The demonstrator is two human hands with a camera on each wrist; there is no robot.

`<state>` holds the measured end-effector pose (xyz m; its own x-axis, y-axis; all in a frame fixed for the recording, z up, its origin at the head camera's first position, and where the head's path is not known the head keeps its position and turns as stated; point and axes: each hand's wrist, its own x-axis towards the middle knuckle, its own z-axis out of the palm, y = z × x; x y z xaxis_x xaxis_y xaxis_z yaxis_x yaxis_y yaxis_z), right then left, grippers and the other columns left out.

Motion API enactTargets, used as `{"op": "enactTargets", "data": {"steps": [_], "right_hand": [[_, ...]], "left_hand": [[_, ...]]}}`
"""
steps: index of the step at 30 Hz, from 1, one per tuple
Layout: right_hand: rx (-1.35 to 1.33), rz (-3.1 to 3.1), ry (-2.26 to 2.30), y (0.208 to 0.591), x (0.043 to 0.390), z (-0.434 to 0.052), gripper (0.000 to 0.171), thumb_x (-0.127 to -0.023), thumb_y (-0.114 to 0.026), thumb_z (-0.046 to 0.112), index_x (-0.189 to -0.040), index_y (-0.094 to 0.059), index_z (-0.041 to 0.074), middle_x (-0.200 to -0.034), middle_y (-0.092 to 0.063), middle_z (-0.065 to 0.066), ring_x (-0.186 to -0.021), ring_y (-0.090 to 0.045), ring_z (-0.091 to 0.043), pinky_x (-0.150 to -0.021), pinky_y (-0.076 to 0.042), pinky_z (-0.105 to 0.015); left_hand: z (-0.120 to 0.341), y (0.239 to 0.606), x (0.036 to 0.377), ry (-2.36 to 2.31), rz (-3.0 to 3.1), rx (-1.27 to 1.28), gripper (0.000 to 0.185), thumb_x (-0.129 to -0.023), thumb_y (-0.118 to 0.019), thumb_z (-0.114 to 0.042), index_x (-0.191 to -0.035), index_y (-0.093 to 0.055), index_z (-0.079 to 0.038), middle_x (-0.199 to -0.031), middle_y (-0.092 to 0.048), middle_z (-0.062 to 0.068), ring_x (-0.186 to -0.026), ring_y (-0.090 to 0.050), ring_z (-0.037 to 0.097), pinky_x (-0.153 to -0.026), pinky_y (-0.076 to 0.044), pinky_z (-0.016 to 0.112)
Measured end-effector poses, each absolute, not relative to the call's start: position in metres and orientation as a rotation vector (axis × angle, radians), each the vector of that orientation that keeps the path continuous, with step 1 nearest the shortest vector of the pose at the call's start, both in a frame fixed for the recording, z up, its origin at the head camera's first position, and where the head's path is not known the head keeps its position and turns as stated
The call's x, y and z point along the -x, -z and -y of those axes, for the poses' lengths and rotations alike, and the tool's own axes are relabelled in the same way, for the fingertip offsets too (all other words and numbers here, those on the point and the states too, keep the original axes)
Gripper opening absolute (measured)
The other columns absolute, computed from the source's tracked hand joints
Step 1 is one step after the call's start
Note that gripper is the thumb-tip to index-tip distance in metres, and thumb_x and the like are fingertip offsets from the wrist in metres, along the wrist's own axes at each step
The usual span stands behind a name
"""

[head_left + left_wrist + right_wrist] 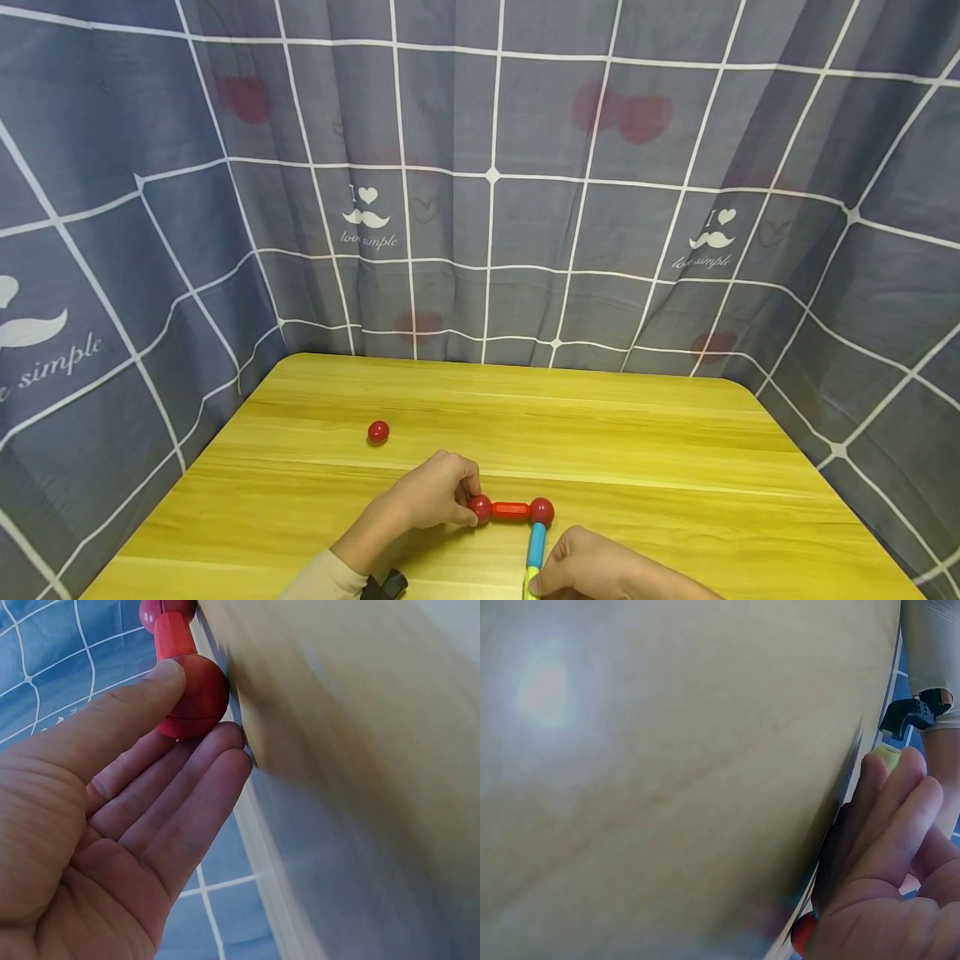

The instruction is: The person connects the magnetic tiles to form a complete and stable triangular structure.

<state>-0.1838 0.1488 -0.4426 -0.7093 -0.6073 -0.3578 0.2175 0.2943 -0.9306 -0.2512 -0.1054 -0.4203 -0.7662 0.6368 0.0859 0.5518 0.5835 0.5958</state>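
Note:
On the wooden table, my left hand (431, 493) pinches a red ball (481, 507) between thumb and fingers. From that ball a short red rod (512, 511) runs right to a second red ball (542, 511). A blue rod (536, 546) reaches from the second ball toward me, with a yellow-green rod (531, 577) in line at its near end. My right hand (596, 567) pinches the yellow-green rod, whose lower end is cut off by the frame. In the left wrist view the thumb lies on the held ball (196, 694); in the right wrist view fingers mostly hide the yellow-green rod (887, 755).
A loose red ball (378, 432) lies farther back on the left of the table (645, 433). A blue-grey checked curtain (450, 217) surrounds the table's back and sides. A black wrist device (386, 585) sits below the left sleeve.

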Motion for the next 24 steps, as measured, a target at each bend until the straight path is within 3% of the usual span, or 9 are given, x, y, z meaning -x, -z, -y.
{"op": "enactTargets", "data": {"steps": [12, 19, 24], "right_hand": [[0.357, -1.948, 1.475, 0.4440, 0.1831, -0.1502, 0.023, -0.075, -0.070, 0.017, -0.064, -0.066, -0.003, -0.055, -0.062, -0.003, -0.043, -0.055, -0.005, -0.042, -0.044, -0.016], [0.399, -1.913, 1.492, 0.4458, 0.1838, -0.1507, 0.024, -0.076, -0.071, 0.021, -0.061, -0.064, 0.003, -0.050, -0.056, 0.003, -0.039, -0.044, 0.000, -0.039, -0.037, -0.013], [0.410, -2.019, 1.472, 0.4412, 0.1866, -0.1559, 0.028, -0.080, -0.068, 0.025, -0.068, -0.062, -0.001, -0.057, -0.060, -0.004, -0.044, -0.050, -0.006, -0.041, -0.043, -0.018]], "left_hand": [[0.1045, 0.4196, 0.2513, -0.918, -2.678, -1.013, 0.022, -0.067, -0.080, -0.011, -0.076, -0.060, -0.012, -0.067, -0.059, -0.011, -0.059, -0.055, -0.001, -0.055, -0.046, 0.014], [0.1054, 0.4205, 0.2503, -0.908, -2.682, -1.015, 0.022, -0.067, -0.080, -0.011, -0.076, -0.060, -0.013, -0.067, -0.058, -0.012, -0.059, -0.055, 0.000, -0.054, -0.046, 0.015], [0.1051, 0.4210, 0.2508, -0.886, -2.695, -1.019, 0.022, -0.067, -0.080, -0.012, -0.077, -0.060, -0.013, -0.067, -0.057, -0.012, -0.059, -0.054, 0.000, -0.055, -0.046, 0.015]]}}
